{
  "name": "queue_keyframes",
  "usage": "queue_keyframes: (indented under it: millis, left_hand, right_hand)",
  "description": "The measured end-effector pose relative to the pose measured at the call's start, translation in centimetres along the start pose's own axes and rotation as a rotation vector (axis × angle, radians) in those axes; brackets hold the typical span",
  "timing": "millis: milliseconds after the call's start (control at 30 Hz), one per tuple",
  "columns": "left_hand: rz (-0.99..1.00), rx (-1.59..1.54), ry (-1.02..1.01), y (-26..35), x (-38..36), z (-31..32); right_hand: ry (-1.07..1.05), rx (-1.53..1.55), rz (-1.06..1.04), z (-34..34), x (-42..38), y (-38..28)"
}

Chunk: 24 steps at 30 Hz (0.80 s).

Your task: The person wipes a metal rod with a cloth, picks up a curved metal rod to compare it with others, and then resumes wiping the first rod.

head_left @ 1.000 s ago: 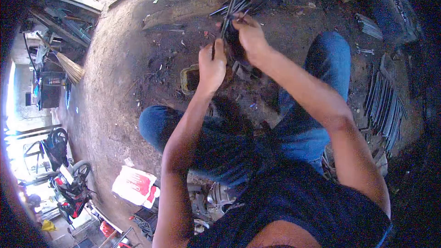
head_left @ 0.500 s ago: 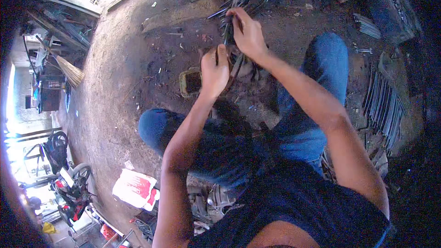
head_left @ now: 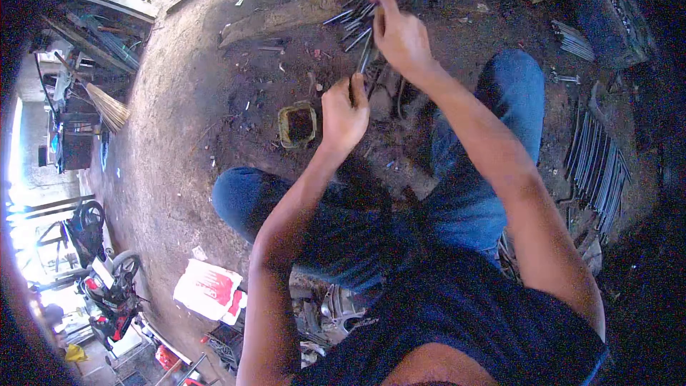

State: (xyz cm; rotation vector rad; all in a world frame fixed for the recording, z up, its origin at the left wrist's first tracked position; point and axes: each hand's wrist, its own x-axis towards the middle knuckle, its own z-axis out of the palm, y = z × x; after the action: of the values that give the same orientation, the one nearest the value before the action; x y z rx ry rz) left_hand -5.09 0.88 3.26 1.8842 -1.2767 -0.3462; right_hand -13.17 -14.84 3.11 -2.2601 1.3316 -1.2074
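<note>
My left hand (head_left: 344,114) is closed around the lower end of a thin dark metal rod (head_left: 366,56), in front of my knees. Farther up, my right hand (head_left: 404,41) is curled at the rod's upper part, its fingers partly hiding it. Just beyond my right hand lies a heap of curved metal rods (head_left: 350,20) on the ground. To the left of my left hand sits a small square tub (head_left: 283,133) with dark contents. Some dark curved pieces, hard to make out, lie below my right hand.
A flat board (head_left: 286,23) lies beyond the tub. Straight rods (head_left: 597,164) are laid out at the right, near a wrench (head_left: 566,78). A red and white bag (head_left: 211,289) rests at lower left. A motorcycle (head_left: 111,293) and a broom (head_left: 107,109) stand farther left.
Both hands have shifted right, the right one also slightly up and away from the left. More of the rod shows between them, and the tub is less covered.
</note>
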Motion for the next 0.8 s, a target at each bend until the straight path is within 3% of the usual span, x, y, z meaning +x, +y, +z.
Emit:
queue_keyframes:
  millis: [67, 200, 267, 433, 500, 633, 700, 767, 800]
  left_hand:
    - [0.065, -0.020, 0.018, -0.5, 0.1, 0.3]
    - [0.088, -0.019, 0.047, -0.5, -0.2, 0.9]
    - [0.049, 0.035, 0.015, -0.5, -0.2, 0.5]
    - [0.146, 0.100, 0.016, -1.8, -0.1, 1.2]
    - [0.096, 0.112, -0.001, -1.4, -0.3, 0.9]
    - [0.103, 0.160, 0.046, -1.5, -0.1, 0.9]
    - [0.126, 0.160, 0.038, -1.5, -0.1, 1.2]
    - [0.150, 0.126, 0.064, -1.4, 0.0, 1.4]
    - [0.149, 0.127, 0.066, -1.2, 0.0, 1.1]
  right_hand:
    - [-0.044, 0.029, -0.098, -0.4, -0.5, 0.4]
    - [-0.020, -0.040, -0.010, 0.1, 1.4, 1.9]
    - [0.037, -0.043, -0.211, 0.6, -0.2, 1.5]
    - [0.035, -0.043, -0.204, 0.5, 1.4, 3.2]
    - [-0.070, 0.085, -0.046, 0.4, 1.7, 3.7]
    - [0.050, 0.161, -0.134, 0.9, -0.4, 2.7]
    - [0.022, 0.143, 0.208, 0.7, 1.5, 4.1]
    - [-0.007, 0.132, 0.279, 0.7, 1.7, 4.3]
    - [0.019, 0.320, 0.338, 1.5, 1.3, 4.6]
